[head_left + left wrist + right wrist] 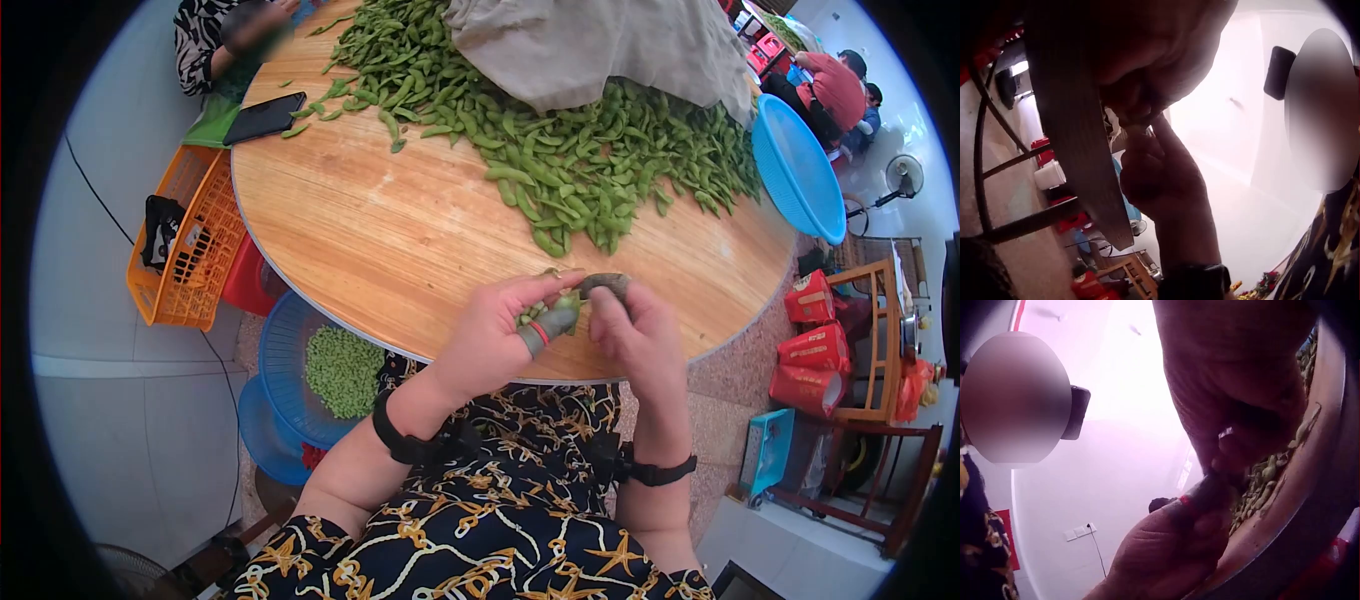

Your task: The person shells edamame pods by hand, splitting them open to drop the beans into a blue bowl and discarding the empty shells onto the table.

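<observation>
Over the table's near edge, my left hand (pixel 485 330) holds green soybean pods (pixel 571 300) between its fingers and thumb. A grey-green cover with a red band (pixel 540 332) wraps its thumb. My right hand (pixel 640 330) meets it from the right, fingers curled, pinching at the end of a pod; a dark cover (pixel 606 284) sits on one finger. In the left wrist view the right hand (pixel 1160 175) reaches up to the left one. The right wrist view shows the left hand (pixel 1166 547) below the right; the pod itself is mostly hidden there.
A big heap of soybean pods (pixel 560 160) lies across the round wooden table (pixel 330 230), partly under a grey cloth (pixel 600 50). A phone (pixel 265 118) lies at left. Below stands a blue basket (pixel 285 350) of shelled beans (pixel 343 372). Another blue basket (pixel 797 168) leans at right.
</observation>
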The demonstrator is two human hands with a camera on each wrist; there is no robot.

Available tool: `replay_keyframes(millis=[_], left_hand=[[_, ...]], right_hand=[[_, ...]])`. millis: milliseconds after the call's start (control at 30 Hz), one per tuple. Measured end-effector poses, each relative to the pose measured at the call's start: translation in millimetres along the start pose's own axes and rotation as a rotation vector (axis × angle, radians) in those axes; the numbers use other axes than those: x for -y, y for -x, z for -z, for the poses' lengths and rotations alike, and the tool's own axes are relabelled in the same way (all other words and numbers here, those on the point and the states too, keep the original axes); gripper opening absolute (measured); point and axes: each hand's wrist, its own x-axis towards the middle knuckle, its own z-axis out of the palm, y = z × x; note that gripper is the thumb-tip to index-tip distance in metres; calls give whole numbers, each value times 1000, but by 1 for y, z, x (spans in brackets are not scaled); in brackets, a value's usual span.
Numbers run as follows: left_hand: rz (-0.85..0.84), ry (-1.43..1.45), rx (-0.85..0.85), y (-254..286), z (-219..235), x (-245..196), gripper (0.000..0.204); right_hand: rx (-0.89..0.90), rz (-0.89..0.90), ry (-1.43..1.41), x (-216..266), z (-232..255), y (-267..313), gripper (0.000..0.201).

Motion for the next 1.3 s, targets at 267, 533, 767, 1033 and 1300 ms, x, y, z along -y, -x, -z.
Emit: replay_keyframes(millis=[267, 533, 767, 1033, 1300], left_hand=[[-396, -470, 38, 0, 6, -2, 41], [67, 258, -106, 6, 8, -3, 8], [193, 778, -270, 3, 39, -2, 15], [186, 689, -253, 8, 36, -10, 14], [308, 798, 86, 12, 29, -10, 21]], right_hand=[[156, -147, -509, -12, -3, 0, 9], [376, -145, -612, -18, 5, 3, 11], [-122, 225, 334, -11, 10, -1, 14], [-229, 523, 994, -22, -45, -12, 22], [314, -183, -489, -2, -19, -2, 17]])
